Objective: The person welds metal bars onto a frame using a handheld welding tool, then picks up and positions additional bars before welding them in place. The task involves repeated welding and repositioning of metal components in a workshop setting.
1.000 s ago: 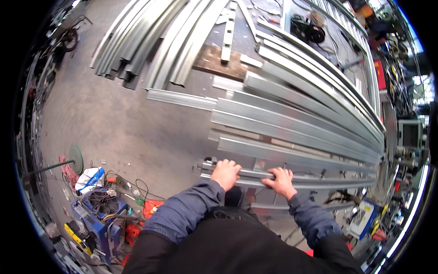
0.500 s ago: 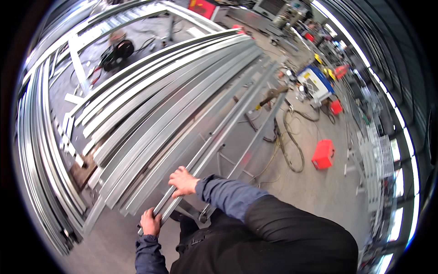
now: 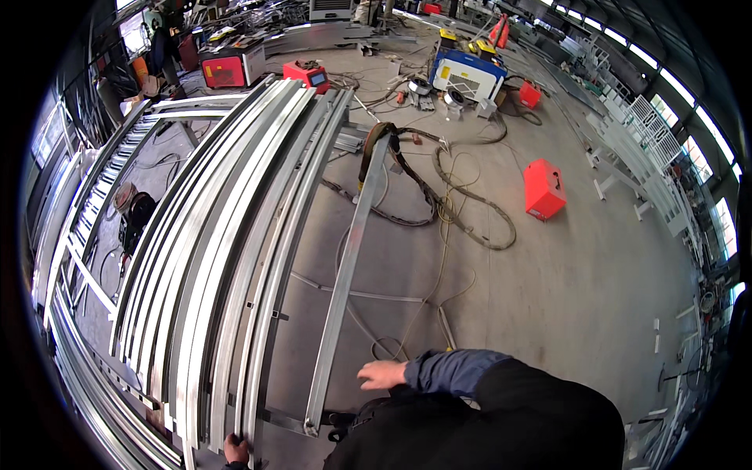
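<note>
Many long silver metal profiles (image 3: 200, 313) lie side by side on a low frame to my left. At the lower edge, my left hand (image 3: 236, 450) is closed around the near end of a slim metal bar (image 3: 254, 368), the rightmost of the row; part of the hand is cut off by the picture edge. Away from the bars, my right hand (image 3: 382, 374) hangs over the floor with its fingers stretched out and nothing in them. Between that hand and the row runs a bare support beam (image 3: 343, 290).
Cables and a thick hose (image 3: 478, 229) loop over the floor ahead, partly draped on the beam's far end. A red box (image 3: 544, 189) stands at the right. Farther off are a blue-and-white machine (image 3: 468, 77) and a red machine (image 3: 307, 76). More profiles (image 3: 110, 415) lie at far left.
My right hand has let go of the bar and moved off to the right. The bar now lies close against the row, my left hand still at its near end. The view has swung.
</note>
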Demonstrator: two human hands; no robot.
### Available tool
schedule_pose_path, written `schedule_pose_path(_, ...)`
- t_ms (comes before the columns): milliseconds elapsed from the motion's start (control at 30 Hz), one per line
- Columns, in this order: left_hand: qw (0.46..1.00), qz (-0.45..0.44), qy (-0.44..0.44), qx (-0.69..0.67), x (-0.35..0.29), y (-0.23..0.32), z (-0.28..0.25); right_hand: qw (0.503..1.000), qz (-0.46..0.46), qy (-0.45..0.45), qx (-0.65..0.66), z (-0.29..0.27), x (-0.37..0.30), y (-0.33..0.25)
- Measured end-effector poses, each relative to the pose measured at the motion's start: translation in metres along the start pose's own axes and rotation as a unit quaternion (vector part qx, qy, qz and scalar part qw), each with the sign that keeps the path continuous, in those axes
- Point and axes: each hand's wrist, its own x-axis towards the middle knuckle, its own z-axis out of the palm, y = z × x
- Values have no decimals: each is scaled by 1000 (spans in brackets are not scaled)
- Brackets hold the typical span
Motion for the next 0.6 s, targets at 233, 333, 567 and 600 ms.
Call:
schedule_pose_path(233, 974, -12, 97, 203, 3, 119, 69, 893, 339, 294, 28, -135, -251, 195)
schedule_pose_path(333, 953, -42, -45, 298, 5, 145, 67, 837, 397, 371, 69, -137, -304, 223)
schedule_pose_path(567, 951, -155, -18, 266, -3, 203, 68, 877, 349, 237, 229, -106, -216, 204)
schedule_pose_path(600, 952, -149, -13, 266, 0, 204, 68, 894, 303, 208, 256, -104, -197, 203)
